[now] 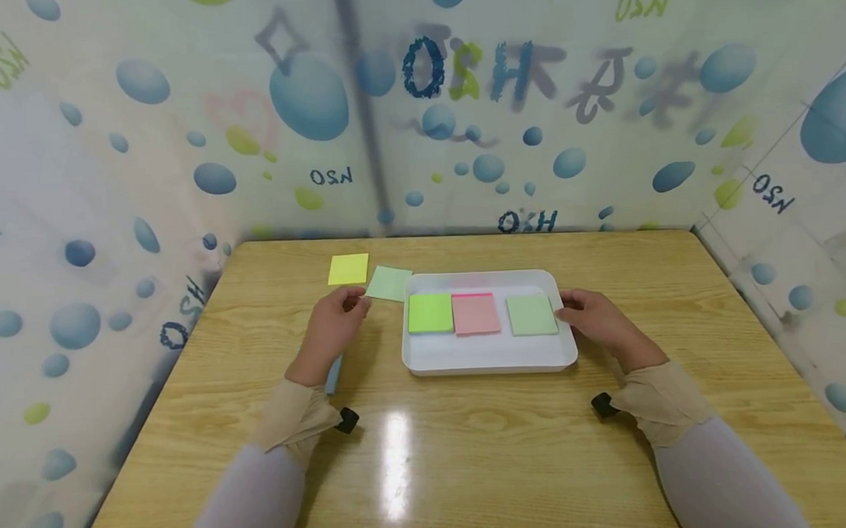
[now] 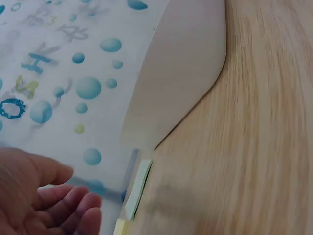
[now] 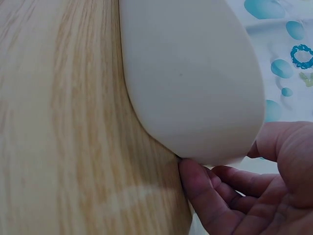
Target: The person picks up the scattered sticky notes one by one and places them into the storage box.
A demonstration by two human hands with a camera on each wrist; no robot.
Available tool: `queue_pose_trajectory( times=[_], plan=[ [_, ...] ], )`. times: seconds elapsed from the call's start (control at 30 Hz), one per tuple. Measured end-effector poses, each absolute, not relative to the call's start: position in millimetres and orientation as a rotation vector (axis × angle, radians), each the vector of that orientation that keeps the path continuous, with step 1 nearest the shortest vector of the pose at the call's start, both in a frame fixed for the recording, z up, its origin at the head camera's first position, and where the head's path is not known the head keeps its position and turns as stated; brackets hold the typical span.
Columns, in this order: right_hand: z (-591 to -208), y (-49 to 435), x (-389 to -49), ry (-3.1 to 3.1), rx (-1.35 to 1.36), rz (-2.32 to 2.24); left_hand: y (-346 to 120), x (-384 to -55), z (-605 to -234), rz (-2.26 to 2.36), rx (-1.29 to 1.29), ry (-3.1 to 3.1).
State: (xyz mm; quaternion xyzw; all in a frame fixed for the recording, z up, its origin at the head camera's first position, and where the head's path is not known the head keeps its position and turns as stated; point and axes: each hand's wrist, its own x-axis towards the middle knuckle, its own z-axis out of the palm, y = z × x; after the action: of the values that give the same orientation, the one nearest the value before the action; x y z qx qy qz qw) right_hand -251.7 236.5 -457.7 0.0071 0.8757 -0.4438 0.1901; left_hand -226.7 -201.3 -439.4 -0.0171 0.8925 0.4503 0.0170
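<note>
A white tray (image 1: 489, 359) lies on the table with three square sticky note pads in it: a bright green pad (image 1: 430, 313), a pink pad (image 1: 476, 315) and a pale green pad (image 1: 533, 315). My right hand (image 1: 598, 324) grips the tray's right end, thumb at the rim and fingers low against the wall (image 3: 195, 83). Left of the tray, my left hand (image 1: 332, 323) has loosely bent fingers and holds nothing. Its fingertips are close to another pale green pad (image 1: 390, 284), which in the left wrist view stands apart from them.
A yellow sticky note pad (image 1: 348, 269) lies behind my left hand. Under the left wrist is a blue item (image 1: 334, 374), mostly hidden by the arm. The wooden table (image 1: 486, 456) ends at a patterned curtain-like sheet (image 1: 419, 155) at the back.
</note>
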Motion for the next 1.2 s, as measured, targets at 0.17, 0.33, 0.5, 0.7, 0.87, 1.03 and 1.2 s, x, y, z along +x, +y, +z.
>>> queue_pose_trajectory(
  times=[0.17, 0.33, 0.5, 0.7, 0.87, 1.03, 1.2],
  plan=[
    [-458.6, 236.8, -253.9, 2.464, 0.025, -1.248, -223.8, -222.9, -434.0, 1.160, 0.135, 2.833],
    [-458.0, 237.5, -254.3, 2.472, 0.021, -1.240, -239.8, -218.9, -429.5, 0.973, 0.228, 2.783],
    [-457.0, 237.4, -253.6, 2.465, 0.034, -1.240, -245.7, -214.0, -426.8, 0.770, 0.268, 2.689],
    [-456.3, 237.4, -253.4, 2.473, 0.029, -1.244, -248.0, -206.8, -422.5, 0.594, 0.377, 2.645],
    [-456.7, 237.4, -253.6, 2.474, 0.029, -1.242, -250.2, -199.8, -417.3, 0.494, 0.341, 2.623],
    [-457.8, 238.5, -254.3, 2.460, 0.030, -1.253, -250.8, -195.3, -412.9, 0.447, 0.261, 2.598],
    [-458.9, 238.7, -253.8, 2.461, 0.032, -1.249, -249.2, -194.4, -413.0, 0.394, 0.185, 2.605]
  ],
)
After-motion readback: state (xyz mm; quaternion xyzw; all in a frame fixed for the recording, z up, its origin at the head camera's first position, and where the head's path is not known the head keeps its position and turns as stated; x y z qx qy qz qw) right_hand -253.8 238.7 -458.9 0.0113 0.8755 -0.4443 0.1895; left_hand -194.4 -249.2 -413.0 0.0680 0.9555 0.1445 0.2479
